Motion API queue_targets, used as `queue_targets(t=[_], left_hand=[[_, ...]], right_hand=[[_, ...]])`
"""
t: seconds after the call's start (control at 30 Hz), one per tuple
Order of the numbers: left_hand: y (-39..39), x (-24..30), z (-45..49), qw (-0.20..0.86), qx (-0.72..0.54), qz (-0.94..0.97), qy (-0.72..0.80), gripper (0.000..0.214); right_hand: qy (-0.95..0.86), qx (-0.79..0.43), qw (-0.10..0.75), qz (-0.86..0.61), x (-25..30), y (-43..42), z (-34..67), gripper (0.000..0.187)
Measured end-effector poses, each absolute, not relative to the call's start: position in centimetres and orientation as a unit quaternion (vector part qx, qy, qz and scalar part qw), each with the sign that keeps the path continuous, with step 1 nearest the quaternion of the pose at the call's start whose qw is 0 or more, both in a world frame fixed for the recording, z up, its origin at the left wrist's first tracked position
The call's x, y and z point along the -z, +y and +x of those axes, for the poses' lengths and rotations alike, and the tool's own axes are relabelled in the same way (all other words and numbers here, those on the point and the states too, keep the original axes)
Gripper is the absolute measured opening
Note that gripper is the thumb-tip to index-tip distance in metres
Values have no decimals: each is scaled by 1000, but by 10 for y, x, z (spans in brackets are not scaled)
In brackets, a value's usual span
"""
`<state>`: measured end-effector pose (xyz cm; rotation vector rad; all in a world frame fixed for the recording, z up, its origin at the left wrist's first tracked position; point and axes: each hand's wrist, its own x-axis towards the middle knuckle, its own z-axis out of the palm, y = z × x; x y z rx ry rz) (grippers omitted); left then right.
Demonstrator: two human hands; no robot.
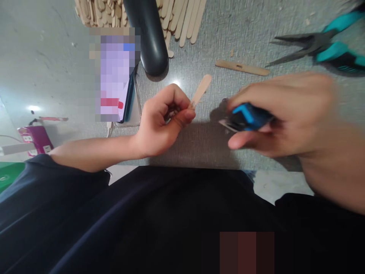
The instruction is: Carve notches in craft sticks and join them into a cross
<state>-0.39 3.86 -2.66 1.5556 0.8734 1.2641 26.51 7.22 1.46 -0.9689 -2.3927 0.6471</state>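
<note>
Between the thumb and fingers of my left hand [167,120] is a wooden craft stick [203,88], its rounded end pointing up and to the right. The lower part of that stick is hidden by the fingers. To the right, my right hand [288,114] is closed around a blue and black utility knife [248,116], blurred by motion. Its light, pointed tip faces left, toward the held stick but apart from it. Above the right hand, a second craft stick [255,69] with a small slot cut in it lies on the table.
Pliers with teal handles [319,42] lie spread at the upper right. A pile of craft sticks [185,19] is at the top, beside a long black case [151,38]. A propped phone [114,76] stands left of the case. A purple power strip [37,139] sits far left on the grey table [85,133].
</note>
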Motion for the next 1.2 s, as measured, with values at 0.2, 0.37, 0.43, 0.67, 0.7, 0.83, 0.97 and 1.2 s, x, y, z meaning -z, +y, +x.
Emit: queue_targets(t=[0.2, 0.37, 0.43, 0.67, 0.7, 0.83, 0.97, 1.2], left_hand=[[40, 14, -8, 563, -436, 625, 319, 35], [46, 8, -8, 687, -374, 556, 281, 45], [47, 9, -6, 738, -369, 485, 291, 45], [44, 13, -1, 730, -435, 443, 288, 21], [44, 13, -1, 719, -442, 454, 284, 19], [41, 14, -1, 688, -459, 475, 302, 27], [40, 12, -2, 665, -463, 480, 336, 32], [42, 12, -5, 629, -467, 512, 353, 32]], right_hand=[[-890, -35, 354, -284, -10, 73, 259, 29], [-898, -48, 291, -326, -11, 74, 261, 54], [-917, -51, 285, -273, -10, 74, 265, 37], [-904, -53, 301, -299, 2, 62, 244, 48], [-906, -53, 297, -297, 2, 60, 240, 49], [-898, -73, 338, -270, 0, 60, 232, 31], [-874, -94, 387, -277, -1, 65, 238, 36], [-857, -130, 333, -371, 3, 72, 258, 70]])
